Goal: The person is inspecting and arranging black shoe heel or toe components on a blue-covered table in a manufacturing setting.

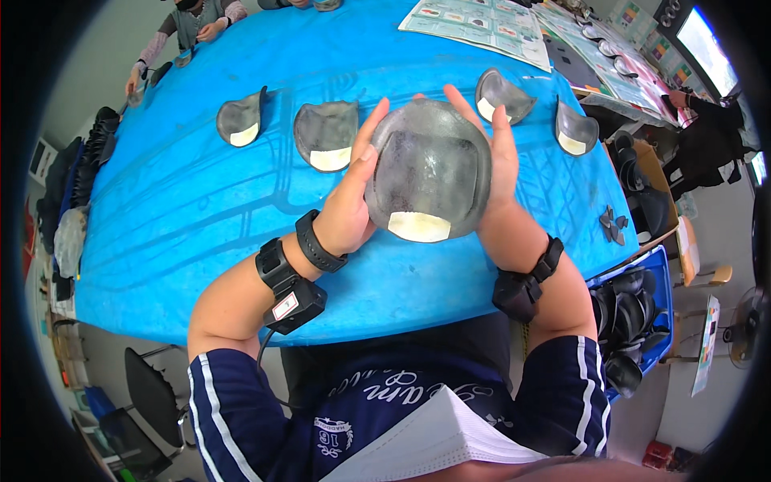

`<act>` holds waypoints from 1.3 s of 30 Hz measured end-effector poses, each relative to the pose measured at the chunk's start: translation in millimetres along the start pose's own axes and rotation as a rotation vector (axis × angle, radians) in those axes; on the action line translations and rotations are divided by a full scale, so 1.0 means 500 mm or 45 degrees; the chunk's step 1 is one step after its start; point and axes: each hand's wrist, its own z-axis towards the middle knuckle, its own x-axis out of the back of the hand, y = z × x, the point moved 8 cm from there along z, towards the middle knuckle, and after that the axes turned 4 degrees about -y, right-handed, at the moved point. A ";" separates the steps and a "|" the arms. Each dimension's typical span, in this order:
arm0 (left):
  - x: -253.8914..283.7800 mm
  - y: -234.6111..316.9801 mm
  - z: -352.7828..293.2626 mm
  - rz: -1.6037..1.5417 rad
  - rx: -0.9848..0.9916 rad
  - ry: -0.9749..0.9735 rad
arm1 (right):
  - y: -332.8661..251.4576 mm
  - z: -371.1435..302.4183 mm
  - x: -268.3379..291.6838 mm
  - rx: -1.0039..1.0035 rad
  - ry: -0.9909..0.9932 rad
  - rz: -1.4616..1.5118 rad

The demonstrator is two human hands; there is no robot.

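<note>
A: What is held above the table (201, 201)?

B: A grey moulded piece (430, 169), rounded and shallow like a dish, with a pale cream patch at its lower edge, is held up over the near middle of the table. It is grasped from both sides: the left hand (353, 197) is pressed along its left rim with the fingers stretched upward, and the right hand (499, 161) is laid flat against its right rim. Neither hand is clenched; both are closed on the piece by the palms and fingers.

A: How is the surface described?

B: The table is covered by a bright blue sheet, in which faint ridged patterns are seen. Four smaller grey pieces of the same kind are laid on it in a loose row beyond the hands: one at the far left (241, 118), one just left of the held piece (325, 134), one just right of it (502, 96) and one farther right (575, 128). A few small dark scraps (613, 225) are left near the right edge. Printed sheets (482, 24) are spread at the far end.

A: And the room?

B: Another person (193, 24) is seated at the far left corner, with hands kept on small pieces there. A blue crate (654, 277) filled with dark moulded parts is placed beside the table on the right, and a cardboard box (650, 173) stands behind it. A black chair (148, 394) is seen at the lower left.
</note>
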 end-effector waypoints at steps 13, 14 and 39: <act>-0.019 0.022 -0.007 0.812 -0.207 -0.169 | -0.054 -0.004 0.000 0.387 0.022 -0.462; -0.022 0.021 -0.009 0.822 -0.222 -0.176 | -0.049 0.002 0.008 0.353 0.008 -0.470; -0.033 0.016 -0.044 0.487 -0.389 -0.069 | -0.016 -0.006 0.013 0.466 -0.068 -0.413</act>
